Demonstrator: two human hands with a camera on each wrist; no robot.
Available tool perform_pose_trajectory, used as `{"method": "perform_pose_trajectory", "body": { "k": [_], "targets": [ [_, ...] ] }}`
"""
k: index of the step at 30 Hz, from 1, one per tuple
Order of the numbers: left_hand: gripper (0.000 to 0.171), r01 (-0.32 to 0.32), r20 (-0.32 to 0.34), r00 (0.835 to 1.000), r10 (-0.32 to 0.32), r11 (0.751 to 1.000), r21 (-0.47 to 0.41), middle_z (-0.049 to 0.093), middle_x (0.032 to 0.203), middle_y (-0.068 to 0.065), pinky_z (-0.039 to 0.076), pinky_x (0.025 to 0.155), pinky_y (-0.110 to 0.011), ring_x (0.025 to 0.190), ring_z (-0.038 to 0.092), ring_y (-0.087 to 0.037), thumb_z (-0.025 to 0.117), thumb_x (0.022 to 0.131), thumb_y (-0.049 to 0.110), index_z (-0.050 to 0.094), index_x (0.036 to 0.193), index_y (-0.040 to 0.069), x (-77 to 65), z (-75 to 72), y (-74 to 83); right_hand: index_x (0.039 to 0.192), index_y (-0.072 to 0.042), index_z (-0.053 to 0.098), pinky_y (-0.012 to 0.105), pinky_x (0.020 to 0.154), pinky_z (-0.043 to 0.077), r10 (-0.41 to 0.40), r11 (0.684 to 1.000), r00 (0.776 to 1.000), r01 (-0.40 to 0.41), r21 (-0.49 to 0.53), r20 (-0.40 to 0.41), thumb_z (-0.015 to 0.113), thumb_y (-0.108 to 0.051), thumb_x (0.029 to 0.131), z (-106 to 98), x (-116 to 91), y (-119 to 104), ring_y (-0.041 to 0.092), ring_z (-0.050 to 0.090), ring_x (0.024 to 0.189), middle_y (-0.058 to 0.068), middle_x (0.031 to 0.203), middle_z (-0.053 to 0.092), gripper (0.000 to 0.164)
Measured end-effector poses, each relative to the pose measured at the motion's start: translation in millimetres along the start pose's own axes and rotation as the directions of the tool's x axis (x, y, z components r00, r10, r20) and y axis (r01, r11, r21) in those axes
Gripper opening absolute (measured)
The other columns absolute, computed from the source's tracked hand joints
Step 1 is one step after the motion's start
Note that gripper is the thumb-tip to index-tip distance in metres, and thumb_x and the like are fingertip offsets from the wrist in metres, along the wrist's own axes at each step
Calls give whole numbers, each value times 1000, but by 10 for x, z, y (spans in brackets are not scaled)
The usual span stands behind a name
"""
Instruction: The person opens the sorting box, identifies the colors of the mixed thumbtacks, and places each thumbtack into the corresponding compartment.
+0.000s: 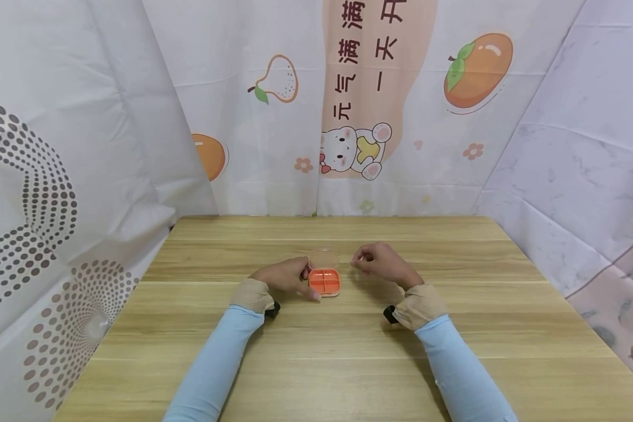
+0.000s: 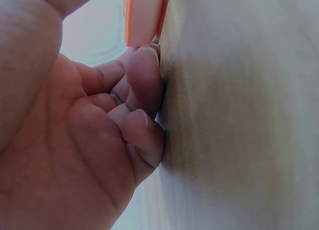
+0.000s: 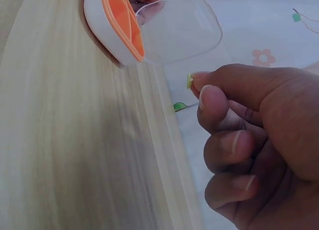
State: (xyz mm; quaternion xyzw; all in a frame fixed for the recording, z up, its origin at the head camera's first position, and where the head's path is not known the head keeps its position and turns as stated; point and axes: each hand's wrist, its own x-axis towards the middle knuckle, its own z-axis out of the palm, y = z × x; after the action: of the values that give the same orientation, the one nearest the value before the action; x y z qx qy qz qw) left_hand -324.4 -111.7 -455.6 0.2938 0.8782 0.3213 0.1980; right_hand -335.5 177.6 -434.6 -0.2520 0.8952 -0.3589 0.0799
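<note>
A small pill box (image 1: 324,282) with orange compartments and a white outer shell lies on the table, its clear lid (image 1: 324,258) swung open toward the back. My left hand (image 1: 289,275) holds the box from its left side, thumb along the front edge and fingers by the back left corner. In the left wrist view, curled fingers (image 2: 144,80) rest on the table against the box's end. To the right of the box, my right hand (image 1: 382,262) pinches a tiny pale yellow piece (image 3: 190,81) between thumb and forefinger, raised over the table. The compartments in view hold nothing.
The wooden table (image 1: 316,363) stretches around both hands. Behind it hangs a white curtain (image 1: 274,140) printed with fruit and a cartoon animal. More patterned cloth (image 1: 84,176) closes off the left side, and pale cloth (image 1: 580,164) the right.
</note>
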Motion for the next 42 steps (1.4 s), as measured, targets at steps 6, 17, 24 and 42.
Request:
{"method": "perform_pose_trajectory", "body": {
  "k": [6, 17, 24, 42],
  "targets": [
    [64, 1, 0, 1000, -1, 1000, -8, 49, 89, -3, 38, 68, -24, 81, 44, -13, 84, 72, 43, 49, 113, 9, -4, 2, -1, 99, -6, 71, 27, 50, 35, -14, 999, 1000, 14, 38, 15, 62, -23, 97, 38, 25, -5, 15, 47, 55, 12, 67, 61, 19],
    [63, 8, 2, 1000, -8, 1000, -11, 52, 91, -3, 40, 69, -24, 81, 46, -13, 84, 72, 44, 50, 113, 10, -7, 3, 9, 96, -9, 70, 26, 50, 35, -32, 998, 999, 31, 51, 27, 63, -21, 97, 122, 28, -108, 12, 43, 54, 3, 64, 57, 14],
    [62, 1, 2, 1000, -1, 1000, -23, 55, 95, -5, 41, 71, -26, 83, 46, -15, 84, 73, 41, 50, 113, 8, -9, -5, 47, 98, -7, 70, 25, 50, 36, -42, 997, 997, 38, 69, 58, 63, -20, 96, 175, 42, -143, 12, 46, 54, 11, 67, 61, 15],
    [59, 1, 5, 1000, -1, 1000, -14, 56, 92, -2, 42, 69, -26, 80, 48, -14, 83, 73, 45, 51, 106, 9, 0, -4, 15, 92, -11, 70, 23, 51, 39, -145, 989, 986, 141, 54, 81, 67, -19, 93, 351, 80, -270, 7, 48, 55, -2, 63, 59, 9]
  ]
}}
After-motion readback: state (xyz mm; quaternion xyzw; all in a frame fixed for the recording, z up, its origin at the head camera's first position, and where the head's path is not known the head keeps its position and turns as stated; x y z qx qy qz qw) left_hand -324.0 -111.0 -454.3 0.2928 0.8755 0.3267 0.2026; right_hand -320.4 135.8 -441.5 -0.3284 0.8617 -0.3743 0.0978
